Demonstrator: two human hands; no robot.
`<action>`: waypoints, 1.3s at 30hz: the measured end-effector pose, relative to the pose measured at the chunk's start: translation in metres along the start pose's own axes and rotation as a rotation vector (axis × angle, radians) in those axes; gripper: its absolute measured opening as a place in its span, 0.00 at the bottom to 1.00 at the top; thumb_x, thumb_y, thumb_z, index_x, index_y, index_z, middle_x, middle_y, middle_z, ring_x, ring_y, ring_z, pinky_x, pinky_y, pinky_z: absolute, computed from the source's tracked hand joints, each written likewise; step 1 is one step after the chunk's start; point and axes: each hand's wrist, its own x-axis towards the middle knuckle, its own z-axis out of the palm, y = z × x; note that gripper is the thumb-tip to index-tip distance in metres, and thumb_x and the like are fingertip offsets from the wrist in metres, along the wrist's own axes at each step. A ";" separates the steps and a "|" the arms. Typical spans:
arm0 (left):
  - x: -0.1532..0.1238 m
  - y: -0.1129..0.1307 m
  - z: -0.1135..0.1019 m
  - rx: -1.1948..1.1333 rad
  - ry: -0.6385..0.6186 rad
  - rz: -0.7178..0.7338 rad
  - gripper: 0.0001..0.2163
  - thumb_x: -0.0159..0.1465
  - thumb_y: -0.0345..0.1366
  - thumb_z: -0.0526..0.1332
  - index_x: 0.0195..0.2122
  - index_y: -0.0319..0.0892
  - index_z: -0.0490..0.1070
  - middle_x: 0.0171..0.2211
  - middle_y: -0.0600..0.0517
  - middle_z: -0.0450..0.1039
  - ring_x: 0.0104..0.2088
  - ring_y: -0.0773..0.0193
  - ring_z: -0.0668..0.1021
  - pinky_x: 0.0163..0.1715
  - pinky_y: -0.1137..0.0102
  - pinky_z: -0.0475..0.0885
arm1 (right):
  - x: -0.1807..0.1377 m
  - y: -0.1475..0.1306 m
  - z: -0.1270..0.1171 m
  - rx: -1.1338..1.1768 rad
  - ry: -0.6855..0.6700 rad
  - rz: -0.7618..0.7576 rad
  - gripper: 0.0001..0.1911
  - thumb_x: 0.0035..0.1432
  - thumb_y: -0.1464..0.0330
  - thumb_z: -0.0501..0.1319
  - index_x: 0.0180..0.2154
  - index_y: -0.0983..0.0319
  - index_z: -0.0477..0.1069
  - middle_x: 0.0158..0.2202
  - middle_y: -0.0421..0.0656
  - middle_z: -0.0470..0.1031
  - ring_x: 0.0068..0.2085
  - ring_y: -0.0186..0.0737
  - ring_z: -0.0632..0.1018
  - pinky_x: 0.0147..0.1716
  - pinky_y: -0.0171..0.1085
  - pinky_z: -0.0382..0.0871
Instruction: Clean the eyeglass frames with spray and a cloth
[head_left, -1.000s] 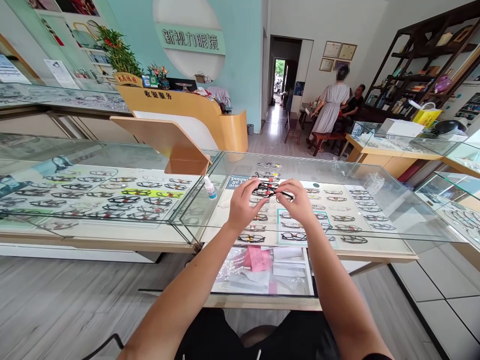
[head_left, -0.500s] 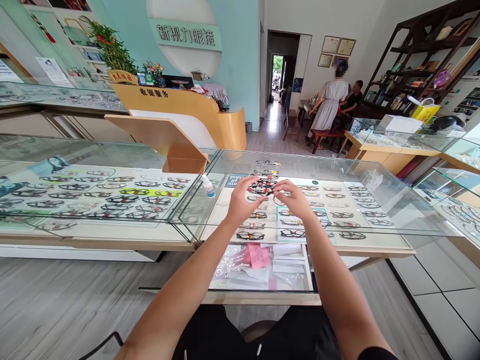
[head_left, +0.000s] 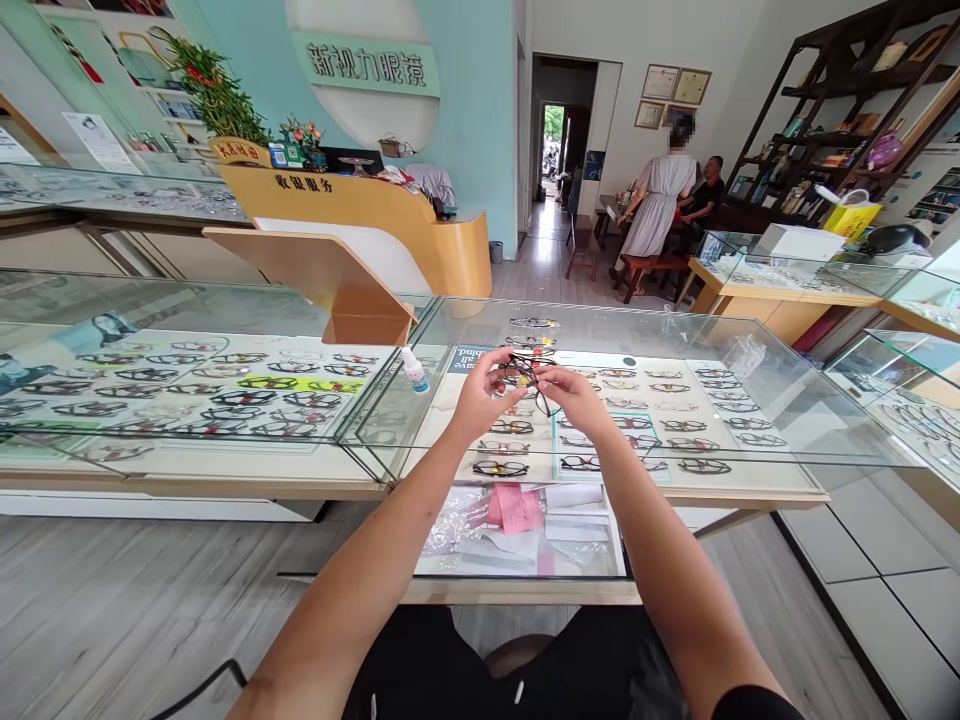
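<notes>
1. Main thing: dark glasses (head_left: 523, 366), held up btwn both hands over the display case (head_left: 675, 335). One pair AFAICT; the rows behind muddle the outline. Can't judge the gap to the glass top.
2. My L hand (head_left: 480, 397): approx half open, thumb & fingers in a C w/ a clear gap, tips on the L part of the frame.
3. My R hand (head_left: 576, 400): more closed, thumb & fingers pinched near the R part. A thin dark loop hangs just below those tips; rim or temple arm, can't tell.
4. Why this grip: I'd say the light frame prob. twists easily, so a hold from both sides keeps it steady, w/ fingertips only so the lens area stays mostly uncovered.
5. Rows of spectacles (head_left: 501, 468) lie inside the case on white backing, spaced apart, presumably so each can be seen thru the glass.
6. White bottle (head_left: 415, 371) stands upright on the glass, L of my L hand, apart from it; prob. parked there to be w/in reach but off the work.
7. Tray at the near edge, below my hands: pink slip (head_left: 517, 508), clear wrapping (head_left: 454, 525), white packets; prob. stowed low so they don't crowd the display.
</notes>
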 end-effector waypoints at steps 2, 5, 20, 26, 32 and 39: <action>0.001 -0.001 0.000 -0.064 -0.007 -0.032 0.36 0.57 0.43 0.81 0.65 0.49 0.72 0.63 0.41 0.73 0.53 0.53 0.84 0.36 0.70 0.75 | 0.000 0.000 0.002 0.066 -0.011 0.064 0.20 0.55 0.49 0.75 0.38 0.58 0.82 0.54 0.48 0.85 0.57 0.51 0.81 0.62 0.49 0.70; 0.002 0.000 -0.001 -0.114 -0.022 -0.061 0.36 0.56 0.43 0.81 0.65 0.50 0.72 0.63 0.42 0.72 0.53 0.53 0.83 0.37 0.70 0.76 | -0.001 -0.001 0.004 0.104 -0.017 0.128 0.21 0.54 0.49 0.75 0.39 0.58 0.82 0.43 0.43 0.85 0.48 0.46 0.81 0.56 0.45 0.71; -0.018 0.021 0.025 0.228 0.234 -0.025 0.07 0.66 0.41 0.69 0.41 0.46 0.76 0.32 0.54 0.67 0.33 0.64 0.70 0.35 0.68 0.67 | 0.005 0.013 0.013 0.057 0.299 0.046 0.20 0.56 0.49 0.70 0.38 0.59 0.80 0.40 0.46 0.85 0.44 0.47 0.82 0.52 0.46 0.74; -0.020 0.025 0.034 0.110 0.087 -0.155 0.15 0.68 0.50 0.68 0.44 0.44 0.84 0.26 0.55 0.67 0.28 0.64 0.67 0.30 0.67 0.65 | -0.007 0.010 0.035 -0.336 0.396 -0.259 0.13 0.69 0.58 0.62 0.44 0.59 0.81 0.50 0.50 0.85 0.54 0.51 0.82 0.59 0.51 0.75; -0.011 0.013 0.029 -0.022 0.189 -0.268 0.19 0.60 0.55 0.74 0.41 0.43 0.84 0.27 0.53 0.72 0.29 0.63 0.70 0.28 0.67 0.67 | -0.016 0.008 0.048 -0.624 0.341 -0.391 0.13 0.74 0.63 0.60 0.51 0.58 0.81 0.60 0.53 0.82 0.62 0.54 0.80 0.65 0.55 0.72; -0.006 0.004 0.020 0.018 0.243 -0.287 0.23 0.57 0.57 0.75 0.41 0.42 0.84 0.24 0.56 0.63 0.26 0.66 0.63 0.27 0.68 0.60 | -0.011 0.008 0.032 -0.640 0.365 -0.346 0.14 0.75 0.62 0.57 0.53 0.59 0.77 0.53 0.50 0.83 0.56 0.52 0.80 0.59 0.50 0.73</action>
